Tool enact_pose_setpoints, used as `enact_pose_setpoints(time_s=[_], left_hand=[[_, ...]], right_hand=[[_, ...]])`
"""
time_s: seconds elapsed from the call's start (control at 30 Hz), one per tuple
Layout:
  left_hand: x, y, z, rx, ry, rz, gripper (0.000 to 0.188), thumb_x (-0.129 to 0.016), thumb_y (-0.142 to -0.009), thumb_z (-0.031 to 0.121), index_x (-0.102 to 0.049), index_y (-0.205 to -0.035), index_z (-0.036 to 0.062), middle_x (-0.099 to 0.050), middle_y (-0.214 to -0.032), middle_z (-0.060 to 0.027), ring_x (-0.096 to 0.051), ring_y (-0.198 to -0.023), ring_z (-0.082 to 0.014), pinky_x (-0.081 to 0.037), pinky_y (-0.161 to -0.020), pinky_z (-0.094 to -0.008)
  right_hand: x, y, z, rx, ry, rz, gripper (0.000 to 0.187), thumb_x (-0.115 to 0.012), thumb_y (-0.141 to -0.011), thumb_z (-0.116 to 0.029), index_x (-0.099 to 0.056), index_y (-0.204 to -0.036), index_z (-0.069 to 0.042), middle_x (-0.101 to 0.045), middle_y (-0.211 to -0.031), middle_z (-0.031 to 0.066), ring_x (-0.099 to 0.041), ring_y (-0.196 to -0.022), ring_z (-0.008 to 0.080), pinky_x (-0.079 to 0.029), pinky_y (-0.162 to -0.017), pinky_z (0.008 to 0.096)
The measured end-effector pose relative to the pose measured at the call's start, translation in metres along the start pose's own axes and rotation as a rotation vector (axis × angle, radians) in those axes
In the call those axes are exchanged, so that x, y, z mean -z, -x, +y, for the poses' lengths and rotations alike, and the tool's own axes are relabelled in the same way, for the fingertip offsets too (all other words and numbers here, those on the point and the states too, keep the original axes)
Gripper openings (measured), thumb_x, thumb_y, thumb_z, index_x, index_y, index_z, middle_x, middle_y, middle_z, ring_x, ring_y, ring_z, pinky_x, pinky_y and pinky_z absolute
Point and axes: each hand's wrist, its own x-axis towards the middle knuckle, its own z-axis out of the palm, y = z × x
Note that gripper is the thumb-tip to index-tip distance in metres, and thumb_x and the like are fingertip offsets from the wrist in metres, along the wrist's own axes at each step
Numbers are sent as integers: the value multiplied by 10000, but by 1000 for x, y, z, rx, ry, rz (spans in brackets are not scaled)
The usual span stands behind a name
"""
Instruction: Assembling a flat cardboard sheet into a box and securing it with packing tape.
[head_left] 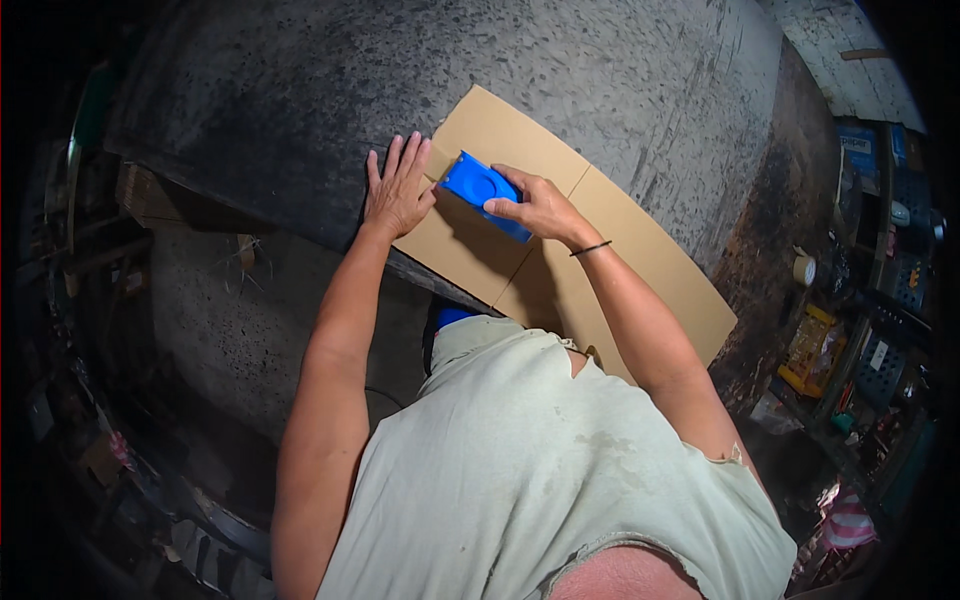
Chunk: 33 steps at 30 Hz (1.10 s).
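A flat sheet of brown cardboard (625,255) with crease lines lies across the work surface in front of me, slanting from upper left to lower right. My right hand (540,207) grips a blue plastic tape dispenser (480,187) with a round hub on its side, thumb on the near side and fingers over the far side. The dispenser is above the sheet's left part and casts a shadow there. My left hand (398,192) lies flat with fingers spread, at the cardboard's left end. Its thumb side is close to the dispenser's left end. Any tape strip is too fine to make out.
The dark, scuffed worktop (600,80) extends beyond the cardboard. Folded cardboard (160,200) sits under its left edge. At the right stand a yellow basket (812,350), a roll of tape (804,268) and cluttered shelving. Speckled floor (230,320) shows at the lower left.
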Motion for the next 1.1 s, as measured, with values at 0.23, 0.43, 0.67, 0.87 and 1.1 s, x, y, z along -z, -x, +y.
enact_pose_setpoints(time_s=[0.23, 0.43, 0.67, 0.87, 1.1], left_hand=[[-1, -4, 4, 33, -53, -52, 774, -555, -866, 389, -189, -1509, 162, -163, -1576, -51, -136, -1449, -280, -78, -1142, -578], [-14, 7, 1, 40, 113, 215, 888, -635, -809, 414, -164, -1510, 141, -115, -1572, -141, -156, -1435, -345, -109, -1133, -573], [-16, -1, -2, -4, -25, 135, 773, -593, -841, 417, -240, -1503, 231, -134, -1570, -145, -158, -1436, -343, -117, -1125, -582], [-18, 4, -7, -25, -54, 111, 660, -493, -910, 420, -251, -1501, 252, -139, -1583, -74, -126, -1447, -330, -94, -1119, -606], [-18, -2, -2, -169, -110, 39, 588, -425, -953, 360, -269, -1497, 202, -188, -1576, -21, -139, -1450, -289, -89, -1136, -574]], right_hand=[[3, 0, -3, -46, 38, -14, 650, -720, -833, -315, -483, -1345, 10, -628, -1161, 146, -597, -1061, 217, -459, -941, 341], [0, 5, 0, -16, 44, 7, 658, -728, -823, -323, -490, -1345, -2, -631, -1160, 145, -600, -1057, 220, -461, -937, 339], [16, 40, -17, -53, 134, 43, 638, -723, -803, -306, -515, -1330, -13, -642, -1122, 144, -611, -1006, 205, -480, -894, 332], [63, 149, 20, -87, 45, 86, 621, -705, -771, -297, -542, -1295, -7, -665, -1078, 158, -636, -956, 215, -498, -853, 336], [67, 181, 57, -201, 72, 144, 624, -711, -758, -292, -547, -1297, -22, -666, -1084, 166, -643, -968, 233, -494, -864, 338]])
